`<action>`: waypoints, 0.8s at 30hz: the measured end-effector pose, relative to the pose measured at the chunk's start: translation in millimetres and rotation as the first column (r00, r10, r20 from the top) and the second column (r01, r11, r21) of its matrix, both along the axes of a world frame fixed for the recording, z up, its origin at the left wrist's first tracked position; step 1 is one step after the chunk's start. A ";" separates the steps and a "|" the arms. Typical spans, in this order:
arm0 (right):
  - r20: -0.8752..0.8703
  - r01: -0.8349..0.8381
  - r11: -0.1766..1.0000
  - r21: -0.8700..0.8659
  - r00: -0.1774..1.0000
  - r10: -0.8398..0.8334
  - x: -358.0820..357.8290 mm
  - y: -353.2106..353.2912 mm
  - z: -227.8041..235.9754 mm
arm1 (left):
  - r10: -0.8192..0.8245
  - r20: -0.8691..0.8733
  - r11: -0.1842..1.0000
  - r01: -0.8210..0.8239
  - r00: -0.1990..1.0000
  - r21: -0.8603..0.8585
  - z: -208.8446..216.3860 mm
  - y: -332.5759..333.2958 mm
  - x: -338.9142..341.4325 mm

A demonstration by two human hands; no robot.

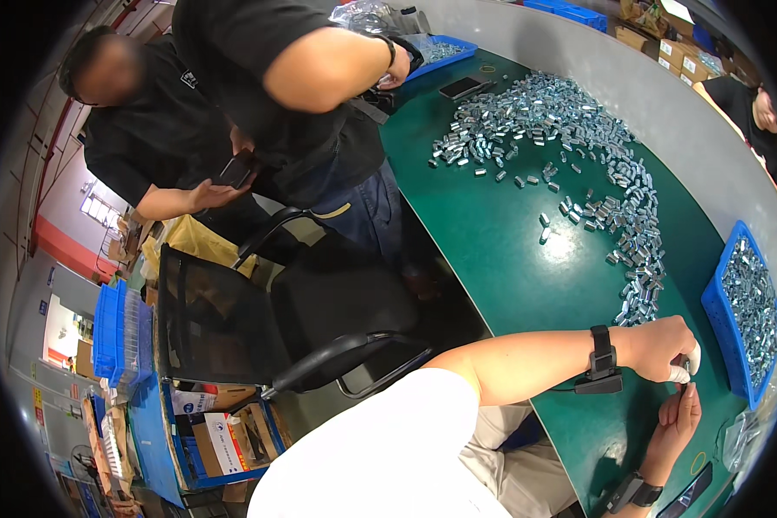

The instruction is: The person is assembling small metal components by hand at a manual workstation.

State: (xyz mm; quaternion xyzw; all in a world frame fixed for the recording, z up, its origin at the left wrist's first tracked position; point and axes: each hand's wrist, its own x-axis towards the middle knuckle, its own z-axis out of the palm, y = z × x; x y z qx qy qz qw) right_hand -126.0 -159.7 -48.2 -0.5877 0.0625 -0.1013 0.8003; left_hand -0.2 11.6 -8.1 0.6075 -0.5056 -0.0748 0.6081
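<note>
A green-topped bench (501, 242) is bounded along one long edge by a grey partition (691, 147); by the opposite long edge a black office chair (345, 302) is placed. Small silvery metal pieces (552, 112) are heaped towards the bench's far end and strewn in a curved band along the partition side. At that end a blue tray (457, 59) and a dark phone (464, 87) are set.

Near the partition edge, a blue basket (722, 324) is filled with similar pieces. Just beside it, a small dark piece (685, 363) is held above the bench, pinched in the nearly closed fingers of the left hand (656, 344). The fingertips of the right hand (678, 423) are brought up close below; whether anything is gripped by them cannot be told.

At the near end, a yellow rubber band (698, 464) and a second phone (689, 492) are laid.

Beyond the chair, two people in black are seen, a phone being held by one. Blue crates (121, 332) are stacked behind; past the partition, cardboard boxes (678, 59) are stored.
</note>
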 end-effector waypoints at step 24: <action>-0.148 0.125 0.981 -0.148 0.978 -0.147 -0.3 11.7 29.0 | 0.081 0.069 0.939 -0.099 0.994 0.329 9.7 -10.0 2.5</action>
